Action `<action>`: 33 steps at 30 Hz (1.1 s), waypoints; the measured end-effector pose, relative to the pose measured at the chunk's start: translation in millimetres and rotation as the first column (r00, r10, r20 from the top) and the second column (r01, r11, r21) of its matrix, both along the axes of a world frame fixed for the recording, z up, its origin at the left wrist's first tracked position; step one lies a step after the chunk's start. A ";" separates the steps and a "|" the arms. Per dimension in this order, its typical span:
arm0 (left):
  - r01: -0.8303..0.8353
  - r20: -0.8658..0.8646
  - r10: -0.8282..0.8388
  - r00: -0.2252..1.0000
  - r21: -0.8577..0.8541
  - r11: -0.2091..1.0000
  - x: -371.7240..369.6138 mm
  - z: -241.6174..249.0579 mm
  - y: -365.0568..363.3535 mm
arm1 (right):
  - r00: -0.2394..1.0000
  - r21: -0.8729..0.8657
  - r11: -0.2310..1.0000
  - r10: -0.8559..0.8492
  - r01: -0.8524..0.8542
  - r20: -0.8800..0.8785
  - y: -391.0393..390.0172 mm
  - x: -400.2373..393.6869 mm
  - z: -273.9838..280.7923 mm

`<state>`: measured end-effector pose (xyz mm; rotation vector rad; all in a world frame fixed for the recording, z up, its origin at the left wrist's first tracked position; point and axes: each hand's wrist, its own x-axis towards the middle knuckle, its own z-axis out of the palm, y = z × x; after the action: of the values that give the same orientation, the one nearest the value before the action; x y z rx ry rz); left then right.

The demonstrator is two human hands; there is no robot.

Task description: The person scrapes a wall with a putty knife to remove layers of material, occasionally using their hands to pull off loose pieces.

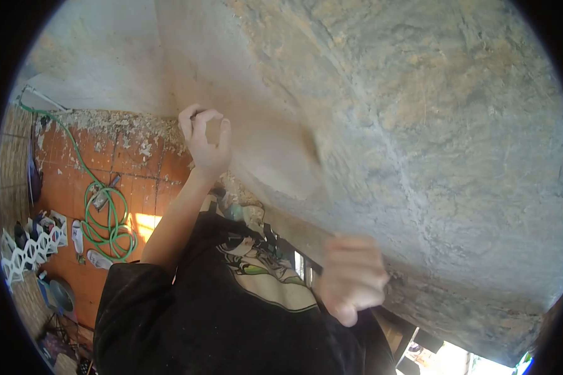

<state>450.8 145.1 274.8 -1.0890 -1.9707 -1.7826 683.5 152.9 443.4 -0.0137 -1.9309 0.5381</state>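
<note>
My left hand [207, 144] is raised beside the pale, smooth part of the wall [269, 150]. Its fingers curl loosely, with a gap between them and the thumb and no object visible in it. Lower and to the right, my right hand [351, 278] is blurred and closed in a fist in front of my black shirt [231, 312]. Whatever it may hold is hidden. Rough grey-green plaster [444, 125] covers the wall above and to the right of both hands.
On the orange tiled floor [94, 150] at the left lie a coiled green hose [109, 219] and white shoes [99, 259]. A white lattice rack [34, 247] stands at the far left. Plaster crumbs [145, 128] lie along the wall's foot.
</note>
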 end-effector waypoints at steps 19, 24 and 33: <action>-0.110 0.190 0.130 0.973 -0.115 0.987 -14.5 -6.4 -41.5 | 0.930 0.007 0.930 0.369 -0.369 0.002 35.5 -44.9 -7.6; -0.127 0.260 0.147 0.954 -0.093 0.988 -14.6 -17.0 -40.4 | 0.963 0.112 0.963 0.255 -0.246 -0.082 48.5 -69.2 -10.2; -0.124 0.170 0.129 0.977 -0.039 0.991 -31.7 -25.0 -35.3 | 0.956 -0.095 0.975 0.214 -0.199 0.202 50.3 -81.3 36.6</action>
<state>419.1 109.7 249.8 -0.8205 -2.1187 -1.8407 602.2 203.3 479.9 0.0887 -2.1327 0.7737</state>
